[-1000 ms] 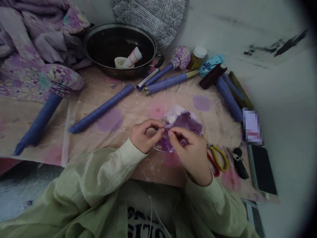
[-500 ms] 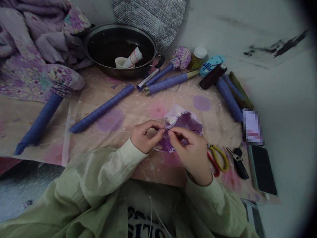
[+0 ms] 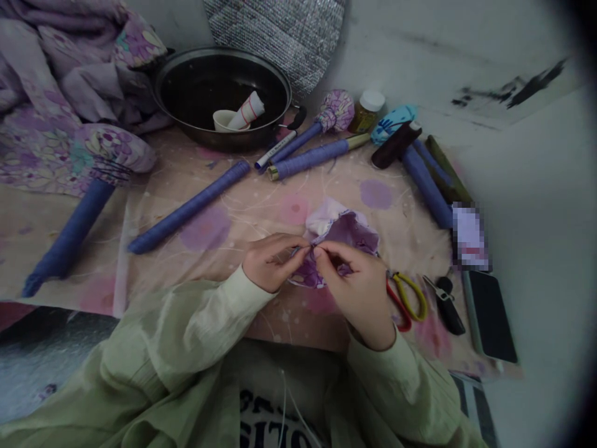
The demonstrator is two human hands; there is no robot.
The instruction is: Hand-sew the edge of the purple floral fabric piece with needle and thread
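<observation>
A purple floral cloth piece [image 3: 357, 231] with a gathered, rounded edge lies on the table in front of me. My left hand [image 3: 275, 260] is closed in a pinch at the cloth's near left edge. Thumb and forefinger of my right hand [image 3: 357, 283] are pressed together at the same spot, their tips nearly touching those of the left. Whether a needle or thread is between the fingertips is too small to make out. Red and yellow-handled scissors [image 3: 410, 298] lie just right of my right hand.
A black pan [image 3: 224, 140] holding a cup stands at the back. Blue wrapped rods [image 3: 191, 207] lie left and behind. A jar [image 3: 367, 112], a dark thread spool [image 3: 396, 144], a black-handled tool [image 3: 450, 311] and a phone [image 3: 490, 316] are to the right. Floral fabric [image 3: 41, 130] is heaped at left.
The view has shifted slightly, moving the table items a little to the left. My left fingers have straightened somewhat, and both hands stay at the cloth's edge.
</observation>
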